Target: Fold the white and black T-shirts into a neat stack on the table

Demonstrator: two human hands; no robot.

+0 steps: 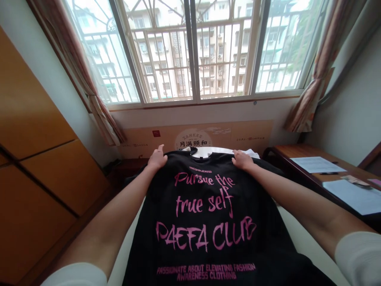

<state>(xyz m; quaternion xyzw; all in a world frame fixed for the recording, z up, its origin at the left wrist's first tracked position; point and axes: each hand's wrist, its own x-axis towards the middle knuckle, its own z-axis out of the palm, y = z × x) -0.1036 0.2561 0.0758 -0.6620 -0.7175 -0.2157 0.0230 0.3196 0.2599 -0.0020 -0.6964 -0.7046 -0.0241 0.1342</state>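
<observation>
A black T-shirt [205,220] with pink lettering is spread out in front of me, its neckline at the far end. My left hand [157,158] is closed on the fabric at the left shoulder, with one finger pointing up. At the right shoulder, my right hand [243,160] grips the cloth with bent fingers. Under the shirt, a pale white surface [309,238] shows at both sides. A small dark item [193,150] and some white material [251,153] lie just beyond the collar, too little of them visible to name.
On the right, a wooden desk [278,152] holds papers [317,164] and a pen [329,173]. A wooden cabinet [44,186] stands at the left. A printed cardboard panel [139,137] leans below the barred window [193,59], with curtains [102,115] at its sides.
</observation>
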